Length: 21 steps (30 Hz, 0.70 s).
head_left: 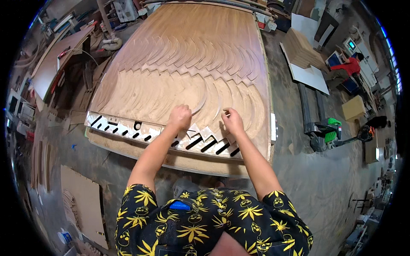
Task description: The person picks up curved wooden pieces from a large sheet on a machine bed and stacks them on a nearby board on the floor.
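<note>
A large wood-faced panel (200, 21) lies in front of me, cut into two rows of curved strips. Sawdust (149, 96) covers much of the nearer row. My left hand (181, 116) is closed at the near end of a thin curved strip (203, 99). To its right, my right hand (232, 122) hovers low over the nearer row with curled fingers; what they hold, if anything, is hidden. Another curved strip (219, 100) lies between the hands. Below them runs a white offcut (160, 137) with black slots and a zigzag edge.
At the left stands a table with a pale sheet (53, 77). Stacked boards (301, 49) and a green-and-black pallet truck (326, 133) are on the right. Farther right, a person in a red top (348, 66) bends near a machine. A cut board (83, 202) lies at lower left.
</note>
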Tool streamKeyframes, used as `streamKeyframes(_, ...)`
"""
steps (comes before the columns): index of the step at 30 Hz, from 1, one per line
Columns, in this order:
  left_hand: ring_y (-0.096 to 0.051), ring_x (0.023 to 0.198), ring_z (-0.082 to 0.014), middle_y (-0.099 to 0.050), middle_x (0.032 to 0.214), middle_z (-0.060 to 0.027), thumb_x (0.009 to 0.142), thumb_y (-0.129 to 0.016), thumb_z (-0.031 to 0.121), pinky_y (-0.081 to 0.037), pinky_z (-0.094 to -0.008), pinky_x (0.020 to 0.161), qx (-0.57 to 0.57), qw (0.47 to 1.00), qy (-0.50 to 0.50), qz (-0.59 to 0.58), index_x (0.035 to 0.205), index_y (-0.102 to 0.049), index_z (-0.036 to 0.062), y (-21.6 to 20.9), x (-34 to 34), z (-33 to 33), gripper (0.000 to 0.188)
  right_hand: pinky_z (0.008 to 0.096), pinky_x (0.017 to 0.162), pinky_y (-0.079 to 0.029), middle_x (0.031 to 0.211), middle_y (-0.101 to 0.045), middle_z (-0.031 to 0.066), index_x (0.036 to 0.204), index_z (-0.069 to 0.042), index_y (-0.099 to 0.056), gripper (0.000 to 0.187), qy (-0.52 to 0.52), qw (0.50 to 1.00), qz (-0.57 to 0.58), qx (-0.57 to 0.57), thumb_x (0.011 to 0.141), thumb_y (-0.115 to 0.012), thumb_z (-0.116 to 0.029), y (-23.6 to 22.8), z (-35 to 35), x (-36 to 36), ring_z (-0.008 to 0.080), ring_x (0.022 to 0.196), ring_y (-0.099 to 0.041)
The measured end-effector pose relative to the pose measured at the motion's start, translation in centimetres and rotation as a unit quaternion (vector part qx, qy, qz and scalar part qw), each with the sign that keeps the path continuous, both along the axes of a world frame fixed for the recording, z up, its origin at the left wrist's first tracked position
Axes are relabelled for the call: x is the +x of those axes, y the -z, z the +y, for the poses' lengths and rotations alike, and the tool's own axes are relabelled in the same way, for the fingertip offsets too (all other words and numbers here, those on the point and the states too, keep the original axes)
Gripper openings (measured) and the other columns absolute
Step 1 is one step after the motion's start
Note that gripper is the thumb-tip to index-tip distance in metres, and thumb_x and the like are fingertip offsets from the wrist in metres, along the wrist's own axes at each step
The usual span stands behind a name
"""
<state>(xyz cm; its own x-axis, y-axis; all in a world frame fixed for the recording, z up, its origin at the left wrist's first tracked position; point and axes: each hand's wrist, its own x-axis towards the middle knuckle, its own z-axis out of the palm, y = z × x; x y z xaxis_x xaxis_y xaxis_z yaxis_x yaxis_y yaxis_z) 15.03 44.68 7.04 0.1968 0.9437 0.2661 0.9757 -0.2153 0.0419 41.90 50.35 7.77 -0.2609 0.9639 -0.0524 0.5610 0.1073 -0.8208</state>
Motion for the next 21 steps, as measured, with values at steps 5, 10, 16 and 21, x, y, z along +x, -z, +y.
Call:
streamKeyframes(5, -0.063, 0.092, -0.0276, -0.063, 0.092, -0.0094, 0.078, -0.062, 0.013, -0.050, -0.0393, 0.077, 0.032, 0.998, -0.035, -0.038, 0.088, -0.067, 0.0087, -1.5, -7.7, 0.2, 0.012, 0.0439, 0.090, -0.051, 0.108, -0.065, 0.0246, 0.104, 0.000, -0.066, 0.031, 0.087, 0.980, -0.145, 0.101, 0.083, -0.070, -0.023, 2.1, 2.4, -5.3, 0.0394, 0.103, -0.063)
streamKeyframes(10, -0.062, 0.091, -0.0260, -0.063, 0.091, -0.0060, 0.074, -0.065, 0.011, -0.048, -0.0397, 0.077, 0.092, 0.995, 0.016, -0.028, 0.090, -0.065, 0.0113, -3.3, -10.9, 2.0, 0.016, 0.0454, 0.090, -0.050, 0.110, -0.063, 0.0274, 0.102, 0.001, -0.063, 0.032, 0.205, 0.967, -0.150, 0.007, 0.079, -0.070, -0.020, 4.5, 5.4, -6.8, 0.0425, 0.104, -0.062)
streamKeyframes(16, -0.060, 0.090, -0.0303, -0.061, 0.092, -0.0076, 0.069, -0.069, 0.006, -0.050, -0.0439, 0.078, 0.079, 0.988, 0.027, -0.126, 0.092, -0.065, 0.0105, -3.3, -14.1, 3.1, 0.024, 0.0439, 0.090, -0.050, 0.098, -0.069, 0.0233, 0.107, 0.001, -0.061, 0.039, 0.332, 0.933, -0.120, 0.078, 0.074, -0.071, -0.019, 3.7, 3.8, -5.2, 0.0390, 0.097, -0.066)
streamKeyframes(21, -0.062, 0.089, -0.0328, -0.065, 0.091, -0.0110, 0.076, -0.071, 0.011, -0.051, -0.0448, 0.077, -0.010, 0.987, 0.037, -0.156, 0.092, -0.069, 0.0089, -2.9, -12.4, 2.8, 0.016, 0.0436, 0.090, -0.050, 0.101, -0.067, 0.0245, 0.111, 0.003, -0.062, 0.045, 0.376, 0.920, -0.090, 0.064, 0.073, -0.071, -0.019, 2.3, 4.5, -1.1, 0.0394, 0.097, -0.066)
